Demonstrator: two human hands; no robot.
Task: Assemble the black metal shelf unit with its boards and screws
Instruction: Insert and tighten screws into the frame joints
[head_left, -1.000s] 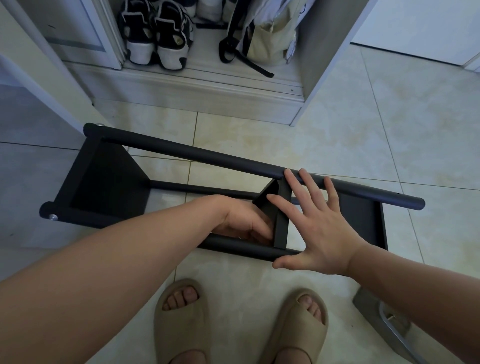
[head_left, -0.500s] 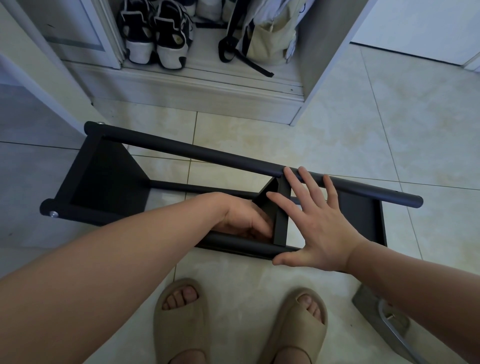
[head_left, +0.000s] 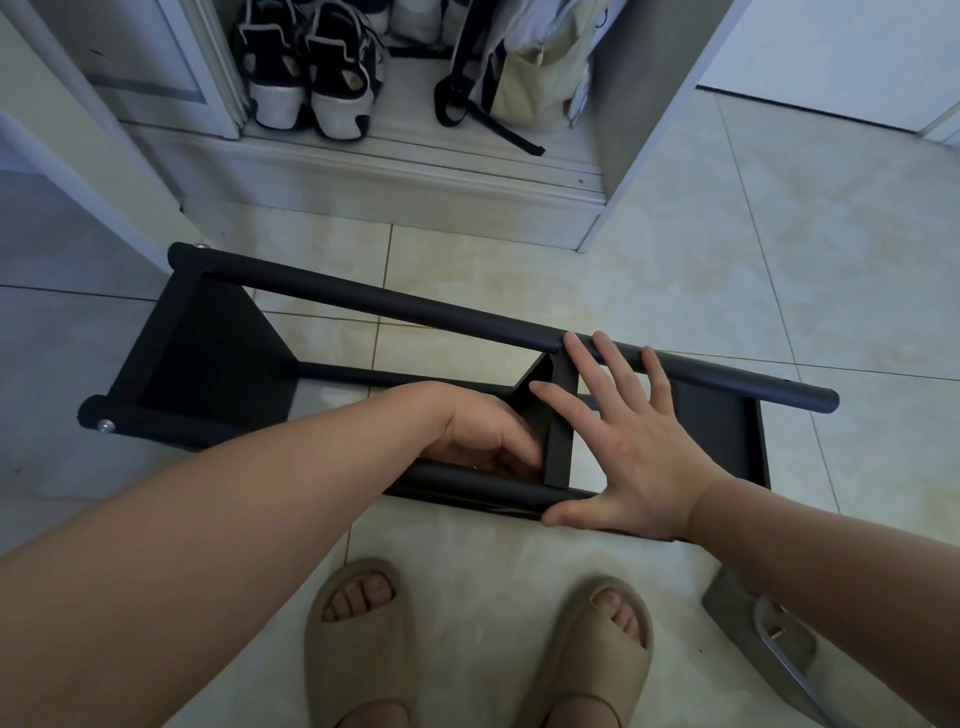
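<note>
Fitting the middle board (head_left: 562, 421), I'd say: right hand (head_left: 639, 452) braces the shelf unit (head_left: 363, 299), grip apart; left hand (head_left: 483, 436) reaches inside, grip hidden. Next needs a screw.

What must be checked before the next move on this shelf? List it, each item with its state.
1. Shelf lying on its side on the floor: ok.
2. Right hand spread flat, fingers on the far tube, thumb at the near tube: ok.
3. Middle board standing between both tubes: ok.
4. Middle board screwed tight: cannot tell.
5. Left hand reaching in beside that board; what it holds: cannot tell.
6. Screw in the near tube's left end: ok.
</note>
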